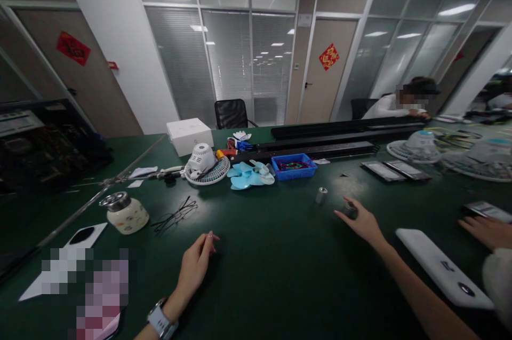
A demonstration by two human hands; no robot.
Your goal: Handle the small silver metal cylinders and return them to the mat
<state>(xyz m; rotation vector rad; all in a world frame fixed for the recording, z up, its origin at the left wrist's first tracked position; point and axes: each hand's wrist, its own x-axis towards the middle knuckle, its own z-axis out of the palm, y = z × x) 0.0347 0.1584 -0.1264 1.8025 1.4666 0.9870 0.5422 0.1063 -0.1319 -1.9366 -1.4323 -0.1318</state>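
Observation:
My right hand (365, 227) reaches over the dark green table, its thumb and fingers around a small dark metal cylinder (350, 208). Just left of it, a similar silver cylinder (321, 195) stands upright by itself. My left hand (196, 262), with a watch (160, 321) on its wrist, rests on the tabletop. Its fingers are loosely curled together, and nothing shows in them. Nearest to it are a pair of thin-framed glasses (176, 215) and a cream jar with a metal lid (127, 214).
Behind lie blue fan blades (251, 174), a white fan part (205, 165), a blue bin (294, 166) of small parts and long black rails (316, 149). A white elongated case (442, 265) lies right of my forearm. A co-worker's hand (482, 230) rests at far right; another person (386, 107) sits behind.

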